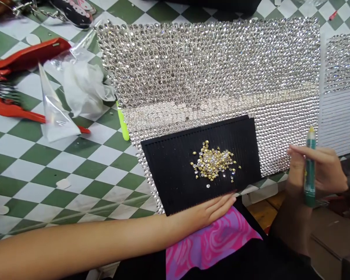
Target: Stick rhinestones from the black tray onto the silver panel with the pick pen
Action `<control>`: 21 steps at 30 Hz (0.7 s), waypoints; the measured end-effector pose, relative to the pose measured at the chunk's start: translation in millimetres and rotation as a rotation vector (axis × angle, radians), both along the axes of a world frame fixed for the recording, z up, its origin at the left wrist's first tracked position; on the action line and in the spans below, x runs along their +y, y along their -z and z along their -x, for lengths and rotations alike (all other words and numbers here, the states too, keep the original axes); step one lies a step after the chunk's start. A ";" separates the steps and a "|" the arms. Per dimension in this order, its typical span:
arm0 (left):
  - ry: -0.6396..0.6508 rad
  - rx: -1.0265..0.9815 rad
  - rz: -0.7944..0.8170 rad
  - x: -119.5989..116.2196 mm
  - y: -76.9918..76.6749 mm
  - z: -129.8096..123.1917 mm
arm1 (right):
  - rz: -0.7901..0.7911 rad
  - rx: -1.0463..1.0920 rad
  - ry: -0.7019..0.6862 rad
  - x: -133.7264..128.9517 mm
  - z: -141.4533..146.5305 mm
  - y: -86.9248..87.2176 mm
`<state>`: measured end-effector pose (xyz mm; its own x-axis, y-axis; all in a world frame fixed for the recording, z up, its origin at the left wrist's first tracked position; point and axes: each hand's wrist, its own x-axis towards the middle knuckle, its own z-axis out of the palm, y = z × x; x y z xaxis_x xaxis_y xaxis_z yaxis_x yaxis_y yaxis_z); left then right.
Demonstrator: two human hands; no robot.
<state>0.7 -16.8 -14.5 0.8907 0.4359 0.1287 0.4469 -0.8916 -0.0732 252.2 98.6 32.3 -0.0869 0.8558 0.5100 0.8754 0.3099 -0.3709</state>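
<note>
My right hand is closed around a green wax pencil, its yellowish tip pointing up and away. It is beside the right part of a sheet covered in rows of silver rhinestones. My left hand lies along the near edge of a black ridged tray, fingers stretched out and touching or close to that edge. On the tray, which lies over the sheet's near part, sits a loose pile of small gold-backed rhinestones. A single clear stone rests a little nearer to me.
Red-handled pliers lie at left, near a clear plastic cone bag and a crumpled white bag. A neon-yellow stick pokes out beside the sheet. Another partly covered sheet is at right. Pink-purple cloth covers my lap.
</note>
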 end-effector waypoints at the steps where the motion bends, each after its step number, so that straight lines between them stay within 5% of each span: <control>1: 0.004 0.006 -0.003 0.4 -0.6 0.1 | -0.052 0.018 -0.036 -3.5 -1.9 5.5; 8: 0.026 0.058 0.044 10.0 -12.9 7.1 | -0.190 0.054 -0.159 -7.6 0.3 26.4; 13: 0.022 0.039 0.077 9.1 -12.8 7.2 | -0.189 -0.037 -0.109 -8.7 3.3 23.8; 21: 0.031 0.065 0.069 9.8 -14.0 7.8 | -0.073 -0.270 -0.226 -10.7 -2.4 11.4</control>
